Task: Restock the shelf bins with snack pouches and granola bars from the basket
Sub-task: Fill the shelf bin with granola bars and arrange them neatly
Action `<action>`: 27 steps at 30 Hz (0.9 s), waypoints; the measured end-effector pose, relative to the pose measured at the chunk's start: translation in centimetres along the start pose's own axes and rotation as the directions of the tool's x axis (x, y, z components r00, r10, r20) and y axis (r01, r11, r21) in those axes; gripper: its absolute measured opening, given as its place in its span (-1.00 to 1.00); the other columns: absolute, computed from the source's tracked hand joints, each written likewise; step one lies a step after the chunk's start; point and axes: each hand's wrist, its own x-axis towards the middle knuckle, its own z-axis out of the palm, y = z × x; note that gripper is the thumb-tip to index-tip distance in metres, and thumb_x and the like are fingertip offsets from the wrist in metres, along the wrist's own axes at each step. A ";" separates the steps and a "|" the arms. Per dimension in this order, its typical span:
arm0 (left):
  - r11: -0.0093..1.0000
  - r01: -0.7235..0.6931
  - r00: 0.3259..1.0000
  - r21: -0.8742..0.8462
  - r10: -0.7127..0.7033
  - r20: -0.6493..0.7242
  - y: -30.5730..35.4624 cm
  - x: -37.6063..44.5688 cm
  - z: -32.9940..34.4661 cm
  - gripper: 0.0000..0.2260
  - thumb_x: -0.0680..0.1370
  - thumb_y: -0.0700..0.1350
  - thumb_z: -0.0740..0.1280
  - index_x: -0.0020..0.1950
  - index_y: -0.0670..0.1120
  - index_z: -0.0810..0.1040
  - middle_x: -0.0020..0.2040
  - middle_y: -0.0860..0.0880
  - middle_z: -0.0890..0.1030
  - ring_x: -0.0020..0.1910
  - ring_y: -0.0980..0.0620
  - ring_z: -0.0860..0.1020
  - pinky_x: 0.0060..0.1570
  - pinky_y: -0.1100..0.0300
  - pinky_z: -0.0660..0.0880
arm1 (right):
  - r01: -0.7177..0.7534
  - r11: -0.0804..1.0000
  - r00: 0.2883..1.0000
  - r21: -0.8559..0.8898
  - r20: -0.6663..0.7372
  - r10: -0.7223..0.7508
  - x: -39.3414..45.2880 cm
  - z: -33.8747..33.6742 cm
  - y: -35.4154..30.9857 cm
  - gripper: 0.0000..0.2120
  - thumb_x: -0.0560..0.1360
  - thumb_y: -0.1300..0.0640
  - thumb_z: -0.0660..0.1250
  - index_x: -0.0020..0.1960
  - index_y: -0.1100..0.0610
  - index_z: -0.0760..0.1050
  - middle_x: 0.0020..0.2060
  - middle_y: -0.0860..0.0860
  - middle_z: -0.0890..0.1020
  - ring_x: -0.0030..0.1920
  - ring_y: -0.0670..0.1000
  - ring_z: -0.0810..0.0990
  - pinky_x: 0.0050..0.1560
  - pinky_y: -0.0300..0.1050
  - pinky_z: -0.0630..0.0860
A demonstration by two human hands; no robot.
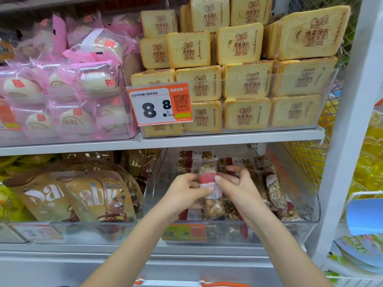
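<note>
Both my hands reach into a clear plastic bin (298,206) on the lower shelf. Between them stands an upright granola bar (209,181) in a clear wrapper with a red and white band. My left hand (186,190) pinches its left side and my right hand (234,184) grips its right side. Several more granola bars (273,187) lie in the bin behind and beside the held one. The basket shows only as orange handles (219,284) at the bottom edge.
Gold snack pouches (83,197) fill the bin to the left. The upper shelf holds toast-shaped packs (246,83) behind an orange price tag (159,104), and pink wrapped buns (62,96). A white shelf post (348,121) stands at right, with yellow goods beyond.
</note>
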 end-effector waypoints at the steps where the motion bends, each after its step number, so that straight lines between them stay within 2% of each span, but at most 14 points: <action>1: 0.985 0.064 0.998 -0.159 -0.067 -0.010 -0.1 0.2 0.4 -0.74 0.49 -0.15 0.42 0.16 -0.15 0.55 -0.01 -0.17 0.66 -0.07 0.00 0.66 -0.17 0.13 0.61 | 0.037 0.988 0.999 -0.150 0.030 -0.033 -0.3 0.2 -0.1 -0.58 0.45 0.05 0.44 0.20 -0.01 0.32 0.03 -0.12 0.59 0.01 -0.19 0.58 -0.01 -0.27 0.52; 3: 0.912 0.128 0.989 -0.389 -0.147 -0.020 -0.5 0.6 0.9 -0.77 0.53 -0.18 0.36 0.16 -0.22 0.54 0.00 -0.18 0.67 -0.04 -0.05 0.66 -0.14 0.11 0.61 | 0.178 0.866 0.983 -0.467 0.124 -0.136 -0.8 0.6 0.0 -0.56 0.43 0.04 0.46 0.22 -0.07 0.34 0.00 -0.20 0.53 -0.05 -0.27 0.52 -0.19 -0.47 0.42; 4: 0.890 0.130 0.988 -0.437 -0.156 -0.024 -0.6 0.6 1.1 -0.76 0.55 -0.16 0.34 0.17 -0.23 0.52 0.01 -0.17 0.66 -0.03 -0.04 0.66 -0.11 0.12 0.61 | 0.255 0.785 0.967 -0.564 0.150 -0.206 -0.8 0.7 0.4 -0.55 0.42 0.09 0.46 0.24 -0.08 0.37 0.01 -0.18 0.53 -0.06 -0.24 0.51 -0.20 -0.52 0.38; 6: 0.922 0.087 0.987 -0.378 -0.130 -0.091 -1.1 0.7 1.2 -0.63 0.52 -0.08 0.37 0.26 -0.22 0.45 0.11 -0.14 0.61 0.03 0.01 0.63 -0.04 0.18 0.59 | 0.321 0.675 0.939 -0.665 0.132 -0.317 -0.5 0.5 0.7 -0.53 0.45 0.16 0.43 0.31 -0.04 0.41 0.04 -0.08 0.48 -0.07 -0.18 0.45 -0.16 -0.59 0.30; 8: 0.999 -0.018 0.956 0.029 0.026 -0.292 -1.7 0.7 0.3 -0.34 0.44 -0.03 0.46 0.43 -0.17 0.24 0.30 -0.12 0.42 0.18 0.04 0.50 0.13 0.15 0.50 | 0.313 0.640 0.934 -0.702 0.105 -0.342 0.0 -0.3 0.6 -0.56 0.47 0.17 0.41 0.32 -0.01 0.43 0.00 -0.07 0.41 -0.13 -0.22 0.39 -0.17 -0.57 0.28; 9: 0.955 -0.095 0.925 0.281 0.189 -0.331 -1.8 0.7 -0.3 -0.23 0.41 -0.05 0.49 0.49 -0.09 0.13 0.37 -0.09 0.31 0.29 0.02 0.39 0.26 0.08 0.41 | 0.309 0.633 0.938 -0.710 0.117 -0.327 0.3 -0.7 0.5 -0.57 0.47 0.15 0.41 0.31 -0.01 0.44 0.00 -0.08 0.42 -0.12 -0.22 0.40 -0.16 -0.53 0.29; 11: 0.683 -0.263 0.869 0.681 0.475 -0.141 -1.4 0.9 -1.4 -0.21 0.41 -0.05 0.49 0.51 0.08 0.11 0.44 -0.01 0.23 0.43 0.00 0.19 0.41 -0.02 0.20 | 0.302 0.644 0.950 -0.703 0.161 -0.269 0.6 -1.2 0.4 -0.59 0.46 0.11 0.42 0.28 -0.05 0.44 0.05 -0.11 0.49 -0.01 -0.17 0.46 -0.08 -0.43 0.31; 12: 0.529 -0.322 0.858 0.785 0.513 0.006 -0.8 1.1 -1.8 -0.30 0.43 -0.03 0.46 0.49 0.13 0.19 0.46 0.04 0.26 0.46 0.01 0.17 0.44 -0.03 0.11 | 0.301 0.664 0.952 -0.685 0.177 -0.249 0.6 -1.1 0.4 -0.61 0.46 0.09 0.43 0.26 -0.06 0.45 0.08 -0.12 0.53 0.04 -0.16 0.48 -0.06 -0.40 0.34; 13: 0.453 -0.361 0.862 0.815 0.497 0.105 -0.6 1.7 -2.1 -0.41 0.46 0.00 0.42 0.45 0.15 0.28 0.44 0.08 0.33 0.45 0.04 0.21 0.44 -0.01 0.07 | 0.304 0.683 0.952 -0.664 0.183 -0.246 0.6 -1.0 0.5 -0.62 0.46 0.09 0.43 0.24 -0.06 0.45 0.09 -0.13 0.54 0.06 -0.15 0.50 -0.06 -0.42 0.36; 16: 0.448 -0.354 0.909 0.821 0.372 0.189 -0.2 3.3 -2.5 -0.55 0.52 0.00 0.35 0.40 0.10 0.38 0.37 0.06 0.44 0.36 0.03 0.36 0.36 0.05 0.22 | 0.287 0.673 0.954 -0.681 0.136 -0.269 0.7 -0.8 0.3 -0.67 0.50 0.04 0.38 0.24 0.00 0.42 0.06 -0.12 0.52 0.10 -0.11 0.49 -0.03 -0.40 0.37; 18: 0.439 -0.272 0.947 0.856 0.282 0.156 -0.2 4.6 -3.0 -0.56 0.55 -0.06 0.32 0.42 0.03 0.35 0.38 -0.02 0.41 0.31 -0.04 0.39 0.25 0.09 0.34 | 0.225 0.534 0.937 -0.815 0.030 -0.349 0.6 -1.5 -0.5 -0.72 0.52 -0.04 0.32 0.15 0.06 0.42 0.02 -0.04 0.50 0.09 -0.01 0.47 0.02 -0.19 0.43; 21: 0.357 -0.133 0.987 0.925 0.134 0.090 0.0 6.5 -3.0 -0.52 0.55 -0.12 0.33 0.45 0.00 0.31 0.38 -0.06 0.33 0.27 -0.08 0.40 0.12 0.12 0.42 | -0.022 0.358 0.854 -0.934 -0.204 -0.478 -0.3 -3.6 -1.9 -0.67 0.52 -0.03 0.31 0.15 0.16 0.40 0.06 0.14 0.49 0.10 0.18 0.41 0.01 0.07 0.42; 24: 0.323 -0.072 0.993 0.944 0.114 0.037 -0.2 7.8 -2.7 -0.52 0.52 -0.14 0.37 0.42 -0.04 0.34 0.37 -0.06 0.33 0.28 -0.08 0.39 0.09 0.10 0.44 | -0.255 0.307 0.905 -0.917 -0.338 -0.259 -1.1 -5.3 -1.4 -0.50 0.51 -0.02 0.32 0.34 0.15 0.25 0.29 0.21 0.36 0.25 0.26 0.30 0.14 0.14 0.38; 27: 0.369 -0.034 0.992 0.929 0.129 -0.014 -0.7 8.2 -2.9 -0.53 0.47 -0.22 0.40 0.34 -0.09 0.36 0.32 -0.08 0.41 0.22 -0.09 0.45 0.10 0.05 0.48 | -0.358 0.319 0.922 -0.877 -0.386 -0.028 -1.2 -6.1 -0.6 -0.37 0.52 -0.09 0.30 0.44 0.09 0.10 0.32 0.21 0.35 0.29 0.29 0.30 0.20 0.14 0.37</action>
